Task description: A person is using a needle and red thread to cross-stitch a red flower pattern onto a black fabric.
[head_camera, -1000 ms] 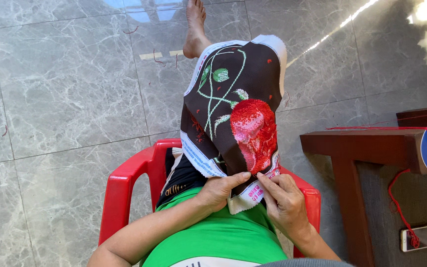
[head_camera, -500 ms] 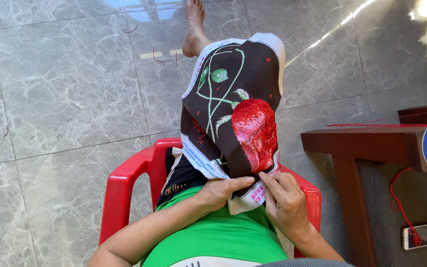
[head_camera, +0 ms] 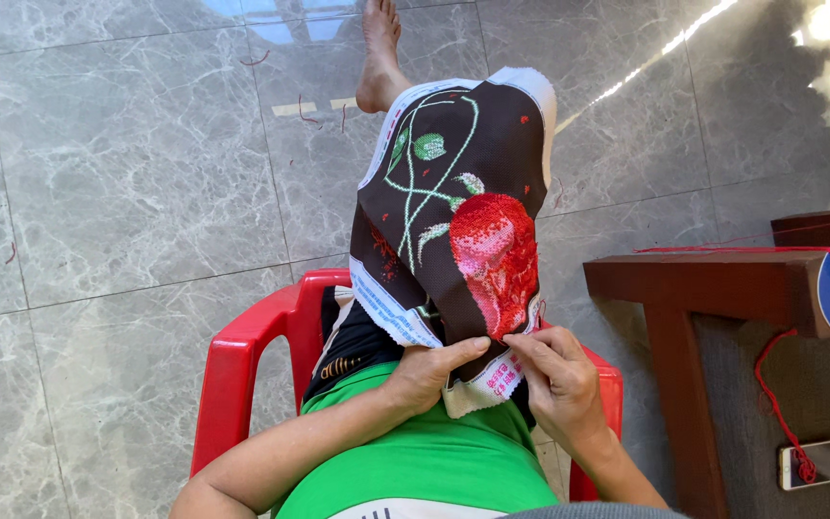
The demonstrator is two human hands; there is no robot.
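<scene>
Both hands are closed on the near hem of the cross-stitch cloth [head_camera: 453, 240], left hand [head_camera: 429, 370] beside right hand [head_camera: 554, 380], its long axis running away over the knee.

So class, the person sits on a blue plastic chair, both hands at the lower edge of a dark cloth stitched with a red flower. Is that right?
Not quite: the chair is red, not blue, as the head view shows. The rest holds: the left hand and right hand are at the lower edge of the dark cloth with its red flower.
</scene>
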